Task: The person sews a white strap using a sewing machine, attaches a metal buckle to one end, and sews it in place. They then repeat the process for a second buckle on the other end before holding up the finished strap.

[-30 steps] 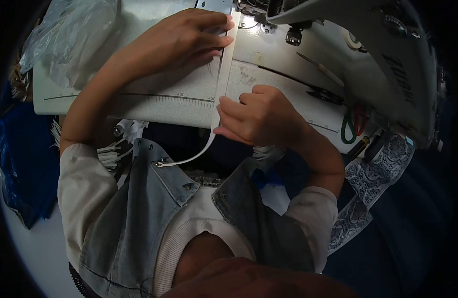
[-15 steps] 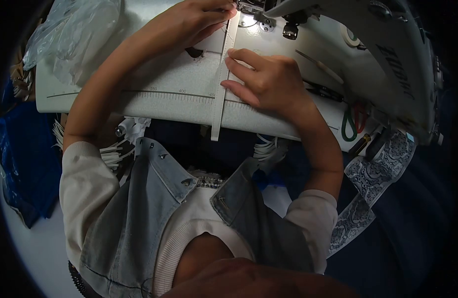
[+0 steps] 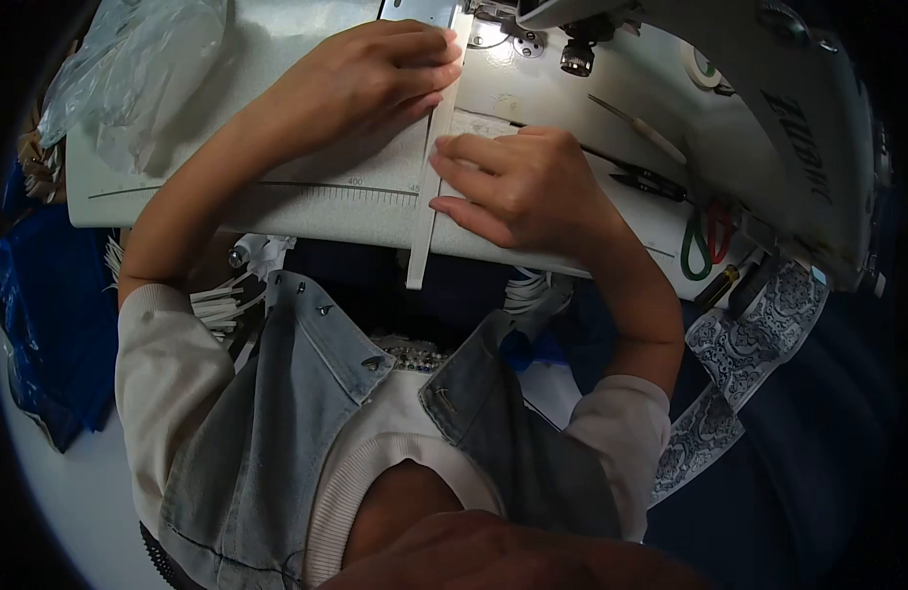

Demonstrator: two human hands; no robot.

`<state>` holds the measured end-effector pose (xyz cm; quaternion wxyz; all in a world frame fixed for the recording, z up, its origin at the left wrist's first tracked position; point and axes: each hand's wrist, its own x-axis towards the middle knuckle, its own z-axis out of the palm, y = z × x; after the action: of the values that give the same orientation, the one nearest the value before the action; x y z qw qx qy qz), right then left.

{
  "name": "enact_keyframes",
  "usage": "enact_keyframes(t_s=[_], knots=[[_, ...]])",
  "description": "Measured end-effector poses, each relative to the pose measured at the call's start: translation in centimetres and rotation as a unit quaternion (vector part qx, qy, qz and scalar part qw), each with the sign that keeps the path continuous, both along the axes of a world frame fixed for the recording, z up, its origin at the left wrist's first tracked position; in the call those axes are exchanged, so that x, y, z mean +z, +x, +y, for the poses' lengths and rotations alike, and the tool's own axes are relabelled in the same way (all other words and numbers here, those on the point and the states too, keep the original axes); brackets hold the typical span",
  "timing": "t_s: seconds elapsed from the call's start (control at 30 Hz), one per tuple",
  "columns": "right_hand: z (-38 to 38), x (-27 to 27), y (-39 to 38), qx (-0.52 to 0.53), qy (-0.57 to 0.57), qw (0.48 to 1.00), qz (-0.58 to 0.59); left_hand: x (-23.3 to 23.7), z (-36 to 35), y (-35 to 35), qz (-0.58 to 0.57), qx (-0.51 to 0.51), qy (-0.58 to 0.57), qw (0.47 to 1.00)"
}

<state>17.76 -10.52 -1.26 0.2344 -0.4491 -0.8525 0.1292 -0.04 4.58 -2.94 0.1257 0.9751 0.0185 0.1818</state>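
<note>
A narrow white fabric strip runs from beneath the sewing machine's head, down the machine bed, and hangs over the front edge. My left hand lies across the bed from the left, its fingertips held together on the strip's upper stretch. Lower down and to the right, my right hand has its curled fingers and thumb at the strip's edge, gripping it from the side. The sewing machine arches over the right of the bed. Its needle area is mostly cut off at the top.
A clear plastic bag lies at the bed's left end. On the right are a white-handled awl, black snips, green-and-red-handled scissors and a patterned fabric band. Bundled white strips hang below the bed.
Both hands have moved down toward me, the right one slightly left. The strip's lower end has shifted left and a little lower. The light at the needle has gone dimmer.
</note>
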Motion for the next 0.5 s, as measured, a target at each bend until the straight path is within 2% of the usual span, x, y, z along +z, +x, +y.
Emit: enact_keyframes(t_s=[0.17, 0.23, 0.3, 0.5], knots=[[0.6, 0.2, 0.4, -0.046, 0.022, 0.999, -0.004, 0.8, 0.7, 0.5, 0.021, 0.030, 0.009, 0.999], [0.7, 0.2, 0.7, -0.061, 0.003, 0.997, -0.045, 0.8, 0.6, 0.7, 0.022, 0.045, 0.018, 0.999], [0.8, 0.3, 0.7, -0.066, 0.004, 0.997, -0.049, 0.8, 0.6, 0.6, 0.027, 0.066, -0.011, 0.997], [0.8, 0.2, 0.6, -0.074, 0.009, 0.996, -0.042, 0.4, 1.1, 0.1, 0.011, 0.025, -0.006, 1.000]])
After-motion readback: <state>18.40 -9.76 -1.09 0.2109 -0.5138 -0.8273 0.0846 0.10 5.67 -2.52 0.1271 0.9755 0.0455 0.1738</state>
